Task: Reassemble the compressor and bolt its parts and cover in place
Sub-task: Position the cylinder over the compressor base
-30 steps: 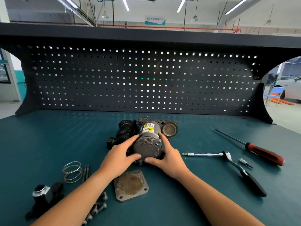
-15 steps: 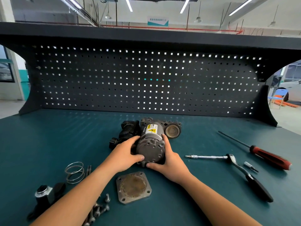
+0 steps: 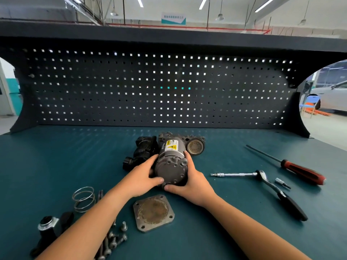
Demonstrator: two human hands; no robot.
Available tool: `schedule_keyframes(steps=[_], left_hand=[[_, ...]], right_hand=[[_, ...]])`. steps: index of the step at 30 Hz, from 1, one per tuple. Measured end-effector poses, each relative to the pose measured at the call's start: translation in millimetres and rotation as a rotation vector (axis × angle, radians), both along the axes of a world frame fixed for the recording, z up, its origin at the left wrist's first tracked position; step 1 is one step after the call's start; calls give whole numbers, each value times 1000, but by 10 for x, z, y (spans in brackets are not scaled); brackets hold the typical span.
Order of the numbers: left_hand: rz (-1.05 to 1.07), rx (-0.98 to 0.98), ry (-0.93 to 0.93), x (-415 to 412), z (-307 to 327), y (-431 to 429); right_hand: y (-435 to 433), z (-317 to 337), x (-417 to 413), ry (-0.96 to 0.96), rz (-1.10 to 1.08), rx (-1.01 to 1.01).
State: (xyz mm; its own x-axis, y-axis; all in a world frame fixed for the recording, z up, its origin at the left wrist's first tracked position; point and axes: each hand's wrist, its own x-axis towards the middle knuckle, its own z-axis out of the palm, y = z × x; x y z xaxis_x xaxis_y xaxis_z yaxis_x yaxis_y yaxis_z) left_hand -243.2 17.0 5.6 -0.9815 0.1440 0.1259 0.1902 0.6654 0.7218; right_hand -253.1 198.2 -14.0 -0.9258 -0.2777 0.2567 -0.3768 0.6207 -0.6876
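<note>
Bolts (image 3: 116, 239) lying nearest; square rusty cover plate (image 3: 153, 212) lying flat just beyond. Grey round compressor (image 3: 171, 166), yellow warning label on top, sitting at middle of bench (image 3: 56, 166). Left hand (image 3: 139, 178) and right hand (image 3: 193, 186) gripping its near end from both sides, thumbs underneath.

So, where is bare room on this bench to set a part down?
Bare: the teal bench top between the black pegboard and the grey metal compressor; near right, between the right forearm and black-handled ratchet. Crowded: near left, with wire spring, loose steel bolts, square metal cover plate.
</note>
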Motion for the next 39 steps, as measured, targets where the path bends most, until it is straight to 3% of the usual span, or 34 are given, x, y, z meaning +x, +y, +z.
schedule_keyframes(steps=[15, 39], left_hand=[[-5, 58, 55, 39, -84, 23], [5, 54, 208, 82, -201, -9]], right_hand=[[-63, -43, -9, -74, -48, -196], [-64, -89, -46, 8, -56, -174]])
